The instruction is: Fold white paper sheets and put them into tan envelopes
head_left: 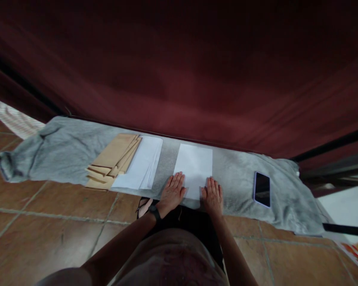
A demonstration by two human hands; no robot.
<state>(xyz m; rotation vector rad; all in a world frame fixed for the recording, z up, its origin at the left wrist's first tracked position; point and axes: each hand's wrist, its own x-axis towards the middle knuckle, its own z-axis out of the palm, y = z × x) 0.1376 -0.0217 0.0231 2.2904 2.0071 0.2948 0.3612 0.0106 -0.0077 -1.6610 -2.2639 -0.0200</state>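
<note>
A white sheet of paper lies flat on a grey blanket spread over the floor. My left hand rests flat on the sheet's near left corner, fingers stretched out. My right hand lies flat on its near right corner, fingers out as well. Neither hand holds anything. There is a dark watch on my left wrist.
Several brown envelopes are fanned out to the left, beside a stack of white papers. A dark phone lies on the blanket to the right. A dark red curtain hangs behind. The floor is brown tile.
</note>
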